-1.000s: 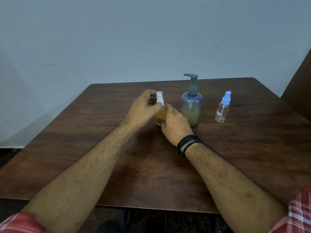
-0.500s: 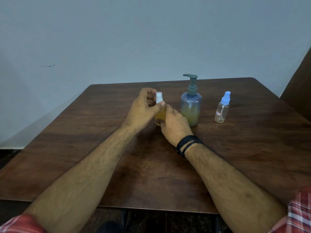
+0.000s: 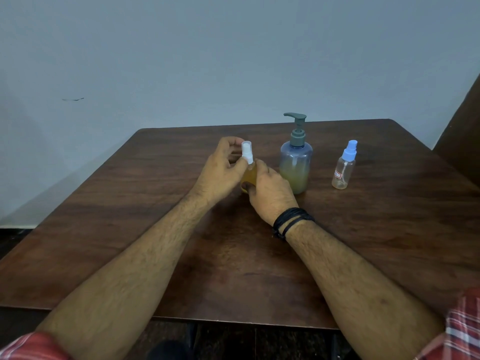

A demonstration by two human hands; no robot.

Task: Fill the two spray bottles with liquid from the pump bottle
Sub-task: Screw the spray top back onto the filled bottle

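Note:
A small spray bottle (image 3: 250, 174) full of amber liquid stands on the table between my hands. My right hand (image 3: 270, 193) grips its body from the right. My left hand (image 3: 223, 168) pinches its white spray cap (image 3: 247, 152) with thumb and curled fingers. Just to the right stands the pump bottle (image 3: 296, 165), bluish with a grey-green pump head and yellowish liquid in its lower half. Further right is a second spray bottle (image 3: 344, 170), clear with a light blue cap and a little liquid at the bottom; no hand touches it.
The dark wooden table (image 3: 130, 216) reaches to a pale wall at the back. A dark brown panel (image 3: 465, 141) rises at the far right edge. The table's front edge runs across just above my elbows.
My left hand's fingers have shifted round the white cap, which sits a little straighter. My right hand stays on the bottle's body. Both other bottles are unmoved.

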